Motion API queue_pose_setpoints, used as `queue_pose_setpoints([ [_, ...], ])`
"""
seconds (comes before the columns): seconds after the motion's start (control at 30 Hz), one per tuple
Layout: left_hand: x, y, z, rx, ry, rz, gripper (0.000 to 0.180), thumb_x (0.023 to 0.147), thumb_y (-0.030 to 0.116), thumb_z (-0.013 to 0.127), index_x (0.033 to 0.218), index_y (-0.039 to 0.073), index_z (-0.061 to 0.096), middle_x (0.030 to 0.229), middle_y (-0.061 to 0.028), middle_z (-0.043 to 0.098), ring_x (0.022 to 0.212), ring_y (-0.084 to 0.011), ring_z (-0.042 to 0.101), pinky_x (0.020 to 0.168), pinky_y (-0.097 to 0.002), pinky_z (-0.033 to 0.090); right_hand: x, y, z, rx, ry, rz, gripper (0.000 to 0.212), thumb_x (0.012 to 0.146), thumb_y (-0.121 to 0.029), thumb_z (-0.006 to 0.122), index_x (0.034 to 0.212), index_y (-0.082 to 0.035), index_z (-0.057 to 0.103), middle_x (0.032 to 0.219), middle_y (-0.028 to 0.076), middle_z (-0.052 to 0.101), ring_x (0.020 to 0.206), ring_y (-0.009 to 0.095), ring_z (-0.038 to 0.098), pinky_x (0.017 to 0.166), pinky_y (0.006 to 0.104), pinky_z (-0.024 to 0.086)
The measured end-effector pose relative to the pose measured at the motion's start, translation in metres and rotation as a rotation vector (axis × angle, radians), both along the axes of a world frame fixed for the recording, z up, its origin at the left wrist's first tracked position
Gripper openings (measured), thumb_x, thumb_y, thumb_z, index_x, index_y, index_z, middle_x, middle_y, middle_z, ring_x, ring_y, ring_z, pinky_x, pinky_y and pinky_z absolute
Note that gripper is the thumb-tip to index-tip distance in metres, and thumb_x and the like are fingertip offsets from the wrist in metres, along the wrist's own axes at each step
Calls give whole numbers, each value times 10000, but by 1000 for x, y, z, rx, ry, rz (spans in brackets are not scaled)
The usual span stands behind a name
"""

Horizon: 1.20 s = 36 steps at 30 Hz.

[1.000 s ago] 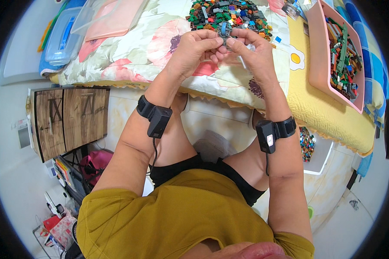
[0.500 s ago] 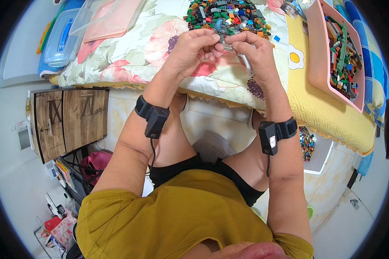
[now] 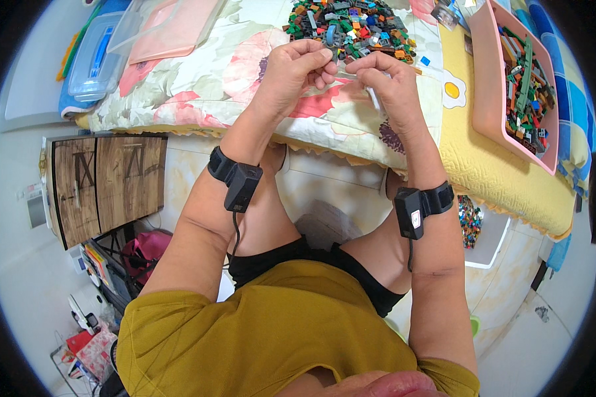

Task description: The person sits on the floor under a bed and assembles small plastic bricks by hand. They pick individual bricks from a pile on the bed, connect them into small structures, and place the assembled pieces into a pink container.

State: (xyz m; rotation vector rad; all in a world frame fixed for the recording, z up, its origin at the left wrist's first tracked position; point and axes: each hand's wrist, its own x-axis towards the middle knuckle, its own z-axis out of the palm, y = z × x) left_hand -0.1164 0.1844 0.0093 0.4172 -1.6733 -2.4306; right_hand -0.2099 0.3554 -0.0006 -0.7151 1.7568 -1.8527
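Note:
My left hand (image 3: 293, 74) is closed in a pinch at the near side of a pile of toy building bricks (image 3: 371, 25). At its fingertips is a small blue-grey toy brick piece (image 3: 331, 36) with a rounded part, partly hidden by the fingers. Just to the right, my right hand (image 3: 392, 85) has its fingers curled around a slim whitish strip-like thing (image 3: 375, 99), whose end sticks out below them. Its kind is not clear. A small gap separates the fingertips of the two hands.
The pile lies on a flowered bedcover (image 3: 198, 92). At right stands a pink bin (image 3: 481, 86) of bricks; at left, a clear lidded box (image 3: 93, 73) and a pink tray (image 3: 172, 40). Below right, a white tray (image 3: 500, 241) holds small pieces. A wooden cabinet (image 3: 129, 182) stands left.
The fingertips of my hands have parted a little. The blue-grey piece stays by my left fingers, slightly left of where it was, and my right hand has come away from it.

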Motion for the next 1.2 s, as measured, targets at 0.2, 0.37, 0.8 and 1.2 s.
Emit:
queue_pose_setpoints([
  [0.2, -1, 7, 0, -155, 15, 95, 112, 892, 96, 648, 915, -10, 619, 746, -69, 667, 582, -82, 580, 538, -220, 490, 3, -3, -1, -67, 11, -98, 216, 819, -118, 674, 1000, -9, 717, 855, 38, 691, 766, 69, 611, 688, 225, 500],
  [0.37, -1, 13, 3, -257, 40, 93, 86, 887, 68, 645, 900, -11, 614, 715, -54, 653, 585, -68, 583, 520, -214, 486, 6, -6, 0, -105, 36, -112, 209, 831, -143, 714, 983, 1, 715, 853, 32, 686, 760, 66, 610, 683, 215, 498],
  [0.8, 0, 19, 2, -373, 52, 48, 85, 879, 50, 644, 881, -23, 601, 748, -39, 644, 652, -84, 631, 595, -232, 529, 5, -3, 1, -74, -106, -102, 243, 813, -154, 737, 975, 19, 683, 819, 31, 671, 704, 53, 595, 616, 199, 488],
  [1.2, -1, 19, 2, -340, 172, -14, 298, 892, 77, 627, 1177, -5, 606, 950, -63, 649, 782, -100, 626, 663, -252, 543, 15, -10, 0, 32, 507, -248, 183, 771, -142, 692, 841, 2, 604, 734, 101, 654, 669, 190, 643, 641, 315, 514],
])
